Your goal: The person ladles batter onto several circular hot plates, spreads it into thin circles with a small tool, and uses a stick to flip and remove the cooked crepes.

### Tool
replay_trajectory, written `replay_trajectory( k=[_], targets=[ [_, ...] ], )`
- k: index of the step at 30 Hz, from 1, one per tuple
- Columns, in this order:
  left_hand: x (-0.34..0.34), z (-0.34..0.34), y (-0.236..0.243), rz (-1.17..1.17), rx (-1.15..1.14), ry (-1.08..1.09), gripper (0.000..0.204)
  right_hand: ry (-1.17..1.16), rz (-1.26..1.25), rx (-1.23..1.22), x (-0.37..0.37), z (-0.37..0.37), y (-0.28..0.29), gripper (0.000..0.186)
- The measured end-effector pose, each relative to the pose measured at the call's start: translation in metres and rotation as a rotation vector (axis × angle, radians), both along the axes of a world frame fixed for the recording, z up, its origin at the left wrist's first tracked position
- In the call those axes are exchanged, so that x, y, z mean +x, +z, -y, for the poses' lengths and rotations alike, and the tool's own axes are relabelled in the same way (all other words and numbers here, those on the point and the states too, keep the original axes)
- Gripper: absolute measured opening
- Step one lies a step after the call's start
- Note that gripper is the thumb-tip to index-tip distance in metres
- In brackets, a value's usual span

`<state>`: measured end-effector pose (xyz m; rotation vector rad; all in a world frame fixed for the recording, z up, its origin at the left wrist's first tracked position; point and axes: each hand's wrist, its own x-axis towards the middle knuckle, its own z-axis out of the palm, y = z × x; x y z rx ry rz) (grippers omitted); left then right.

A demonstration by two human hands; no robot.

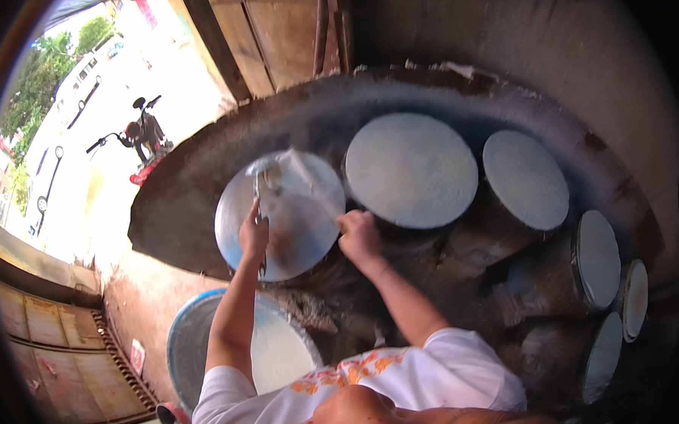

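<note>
My left hand [254,232] is closed round the handle of a metal ladle [261,167], whose bowl is over the far part of a shiny round griddle-like top [280,245]. My right hand [360,237], at the right edge of that top, grips a long flat pale stick [320,194]. Its broad whitish far end slants up and left, close to the ladle bowl; whether it touches the surface I cannot tell. Part of the top looks grey and bare, with whitish patches near the tools.
Other round white-topped drums [412,171] stand right along a curved dark stove wall [180,196], in haze. Near my body, left, sits a blue-rimmed tub [196,302] of white liquid [281,355]. Outside, a motorbike [147,133] and parked vehicles [47,187] are visible.
</note>
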<state>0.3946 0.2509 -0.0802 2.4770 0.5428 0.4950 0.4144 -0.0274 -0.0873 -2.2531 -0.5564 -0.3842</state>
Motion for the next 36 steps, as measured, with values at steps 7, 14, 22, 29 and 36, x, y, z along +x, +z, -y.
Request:
replay_trajectory(
  k=[7,14,22,29,36],
  targets=[
    [-0.026,0.027,0.030,-0.060,-0.645,0.009,0.057,0.134,-0.072,0.150,-0.002,-0.023,-0.011,0.026],
    [-0.080,0.013,0.055,0.191,-1.817,-0.063,0.042,0.025,0.005,0.060,0.021,-0.008,-0.008,0.019],
    [-0.093,0.053,0.078,0.669,-2.833,-0.515,0.040,0.064,0.068,-0.009,0.041,0.020,0.010,0.022],
    [-0.087,0.073,0.066,0.835,-2.697,-0.594,0.041,0.270,0.039,-0.126,0.097,-0.050,-0.008,0.024],
    [-0.106,0.097,0.079,1.017,-2.434,-0.437,0.023,0.557,-0.139,-0.278,0.086,-0.079,0.009,0.027]
  ],
)
